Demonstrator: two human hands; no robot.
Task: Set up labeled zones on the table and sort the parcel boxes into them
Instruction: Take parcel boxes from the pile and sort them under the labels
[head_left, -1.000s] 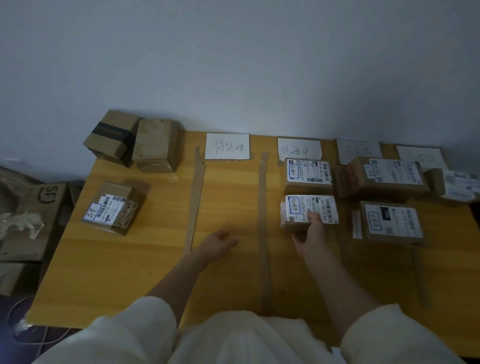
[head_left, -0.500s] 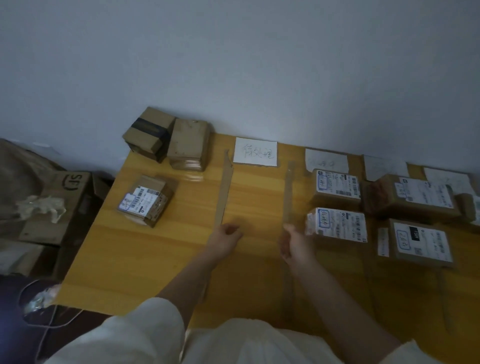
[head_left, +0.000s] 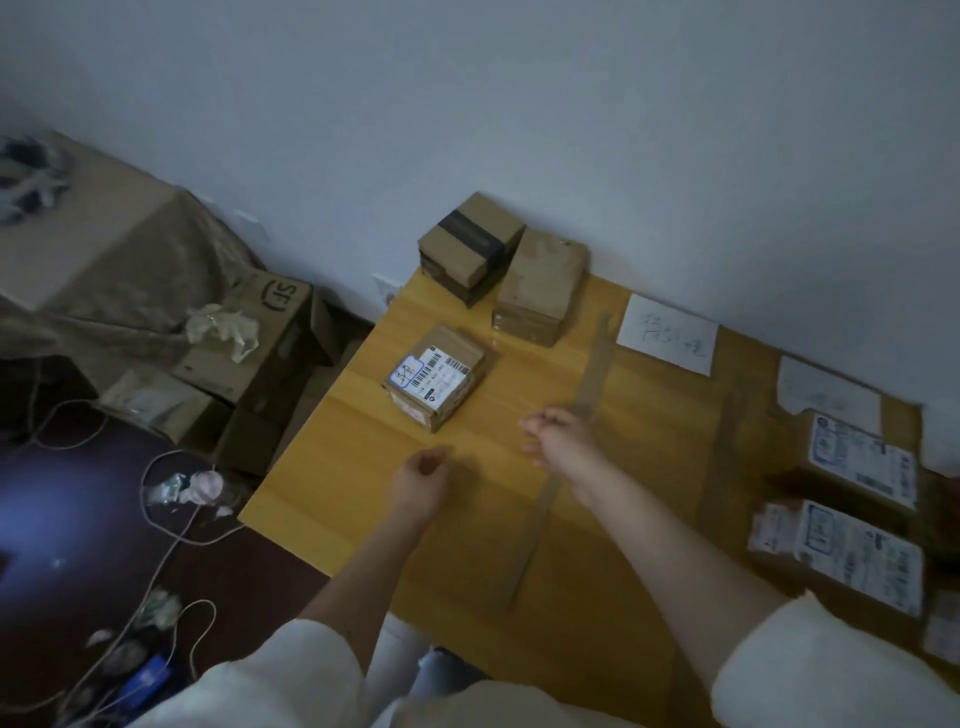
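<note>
On the wooden table (head_left: 332, 467) a small labelled parcel box (head_left: 435, 376) lies near the left edge. Behind it, against the wall, stand a box with black tape (head_left: 470, 247) and a plain brown box (head_left: 540, 286). My left hand (head_left: 420, 483) hovers empty in front of the labelled box, fingers loosely curled. My right hand (head_left: 561, 439) is to its right, empty, fingers bent, over a tape strip (head_left: 566, 452). A white zone label (head_left: 667, 340) lies beyond the strip. Two labelled parcels (head_left: 862, 460) (head_left: 841, 556) sit in a zone at the right.
A second tape strip (head_left: 724, 441) and another paper label (head_left: 826, 389) lie further right. Left of the table, on the floor, are an SF carton (head_left: 270, 332), a cloth-covered block (head_left: 98, 260), crumpled wrapping and loose cables (head_left: 171, 519).
My right hand let go of the labelled parcel in the right zone and both hands moved left toward the unsorted boxes. The view swung left and tilted.
</note>
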